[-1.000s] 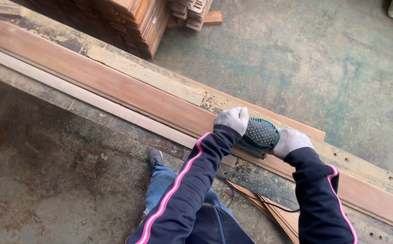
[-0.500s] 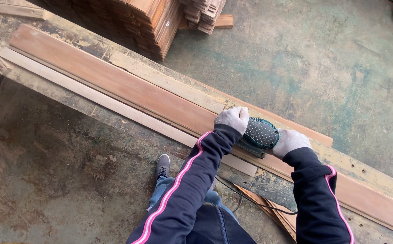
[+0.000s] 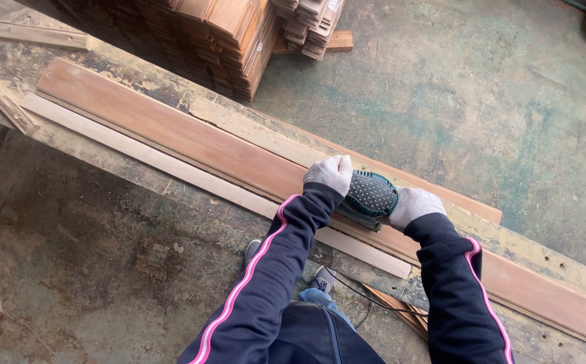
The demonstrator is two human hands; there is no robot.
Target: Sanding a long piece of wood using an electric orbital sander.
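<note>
A pale strip (image 3: 171,165) lies along the table (image 3: 50,135) at left. The reddish board (image 3: 192,141) runs from upper left to lower right. At centre, the left hand (image 3: 328,174) wraps the sander's (image 3: 368,195) front; the right hand (image 3: 413,205) seemingly clasps its rear, equally near. Stacked boards (image 3: 232,34) stand beyond.

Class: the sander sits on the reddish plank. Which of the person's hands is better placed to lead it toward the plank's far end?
Probably the left hand: it grips the sander on the side facing the reddish plank's long far stretch. The right hand grips the rear side.
</note>
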